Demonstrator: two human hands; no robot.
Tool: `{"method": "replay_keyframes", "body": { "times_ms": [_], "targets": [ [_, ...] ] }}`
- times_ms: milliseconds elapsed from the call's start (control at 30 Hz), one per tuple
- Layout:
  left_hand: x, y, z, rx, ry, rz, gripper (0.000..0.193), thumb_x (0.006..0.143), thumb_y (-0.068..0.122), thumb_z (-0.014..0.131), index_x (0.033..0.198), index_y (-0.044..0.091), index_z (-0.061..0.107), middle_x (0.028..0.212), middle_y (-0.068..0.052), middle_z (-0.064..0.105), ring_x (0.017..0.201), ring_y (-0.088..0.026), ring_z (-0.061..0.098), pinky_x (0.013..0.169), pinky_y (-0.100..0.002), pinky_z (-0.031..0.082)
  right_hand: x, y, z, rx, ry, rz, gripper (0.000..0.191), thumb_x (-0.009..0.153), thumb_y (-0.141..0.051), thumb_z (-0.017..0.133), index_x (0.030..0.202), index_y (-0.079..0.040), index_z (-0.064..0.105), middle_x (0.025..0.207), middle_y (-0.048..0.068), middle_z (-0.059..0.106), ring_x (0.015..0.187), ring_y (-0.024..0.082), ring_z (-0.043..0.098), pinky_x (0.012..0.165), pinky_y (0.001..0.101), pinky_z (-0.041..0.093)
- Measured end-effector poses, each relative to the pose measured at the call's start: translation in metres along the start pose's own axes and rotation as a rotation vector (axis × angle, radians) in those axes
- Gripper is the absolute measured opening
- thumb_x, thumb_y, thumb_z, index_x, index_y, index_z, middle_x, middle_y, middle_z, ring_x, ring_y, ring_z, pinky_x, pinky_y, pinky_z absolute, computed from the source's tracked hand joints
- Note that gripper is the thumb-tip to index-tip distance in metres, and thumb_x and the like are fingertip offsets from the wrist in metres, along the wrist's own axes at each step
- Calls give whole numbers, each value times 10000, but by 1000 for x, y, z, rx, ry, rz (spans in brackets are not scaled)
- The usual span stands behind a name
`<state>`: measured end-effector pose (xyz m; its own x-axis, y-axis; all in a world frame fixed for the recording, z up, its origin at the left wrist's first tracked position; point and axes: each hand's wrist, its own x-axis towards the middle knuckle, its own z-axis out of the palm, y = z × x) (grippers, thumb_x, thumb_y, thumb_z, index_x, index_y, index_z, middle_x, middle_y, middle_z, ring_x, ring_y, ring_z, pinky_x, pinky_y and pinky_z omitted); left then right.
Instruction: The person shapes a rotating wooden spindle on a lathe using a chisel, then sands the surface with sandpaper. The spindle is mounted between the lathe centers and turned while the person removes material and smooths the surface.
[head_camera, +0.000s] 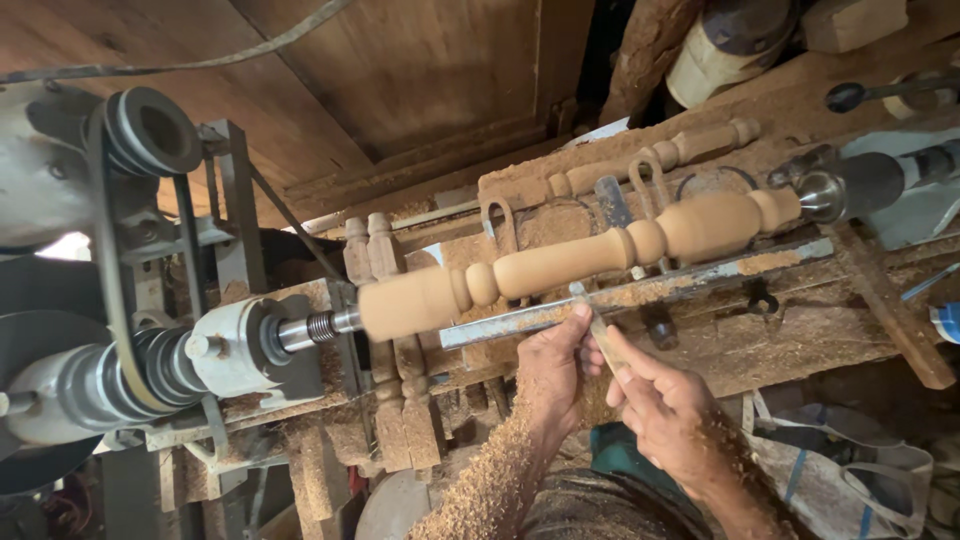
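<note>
A turned wooden spindle (600, 255) with beads and a swelling body is mounted in a lathe, from the headstock at left to the tailstock centre (830, 195) at right. Both hands grip a thin chisel (598, 330) that rests on the metal tool rest (640, 295) just below the spindle. My left hand (555, 365) pinches the blade against the rest, fingers closed. My right hand (665, 400) holds the chisel's rear part, which it mostly hides. Sawdust coats both forearms.
The headstock (240, 345) with its stepped pulley and belt (110, 300) stands at left. Behind the lathe lies a finished spindle (650, 160) with calipers (650, 185) on a sawdust-covered bench. Wooden boards rise behind; a bag (860, 480) sits at lower right.
</note>
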<state>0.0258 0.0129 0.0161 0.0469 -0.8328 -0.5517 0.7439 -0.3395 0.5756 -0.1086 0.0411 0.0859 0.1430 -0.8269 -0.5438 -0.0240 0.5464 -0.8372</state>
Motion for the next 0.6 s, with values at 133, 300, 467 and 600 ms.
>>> {"method": "replay_keyframes", "body": {
  "times_ms": [133, 300, 467, 600],
  "targets": [
    [-10, 11, -8, -5, 8, 5, 275, 949, 247, 749, 827, 1, 739, 697, -62, 703, 563, -125, 611, 526, -258, 493, -7, 0, 7, 24, -5, 84, 504, 978, -136, 521, 1476, -203, 565, 769, 6, 560, 466, 58, 361, 327, 222, 271],
    [-19, 12, -15, 12, 41, 15, 284, 946, 251, 746, 811, 1, 731, 680, -52, 695, 561, -117, 601, 527, -250, 479, -8, 17, 12, 88, -65, 3, 509, 984, -128, 528, 1490, -182, 554, 761, 12, 560, 474, 46, 361, 346, 202, 270],
    [-16, 5, -16, 27, 36, -13, 270, 935, 251, 744, 816, 9, 733, 684, -45, 690, 572, -119, 609, 542, -254, 482, -8, 31, 11, 49, -25, -38, 516, 983, -123, 538, 1496, -182, 551, 782, 10, 568, 489, 46, 355, 376, 198, 288],
    [-6, -10, -5, 53, 16, -49, 279, 939, 265, 737, 834, 7, 742, 688, -50, 692, 570, -116, 599, 542, -254, 480, -3, 38, 7, 63, 72, -85, 495, 996, -122, 529, 1488, -163, 563, 794, 21, 573, 522, 46, 370, 406, 202, 312]
  ]
}}
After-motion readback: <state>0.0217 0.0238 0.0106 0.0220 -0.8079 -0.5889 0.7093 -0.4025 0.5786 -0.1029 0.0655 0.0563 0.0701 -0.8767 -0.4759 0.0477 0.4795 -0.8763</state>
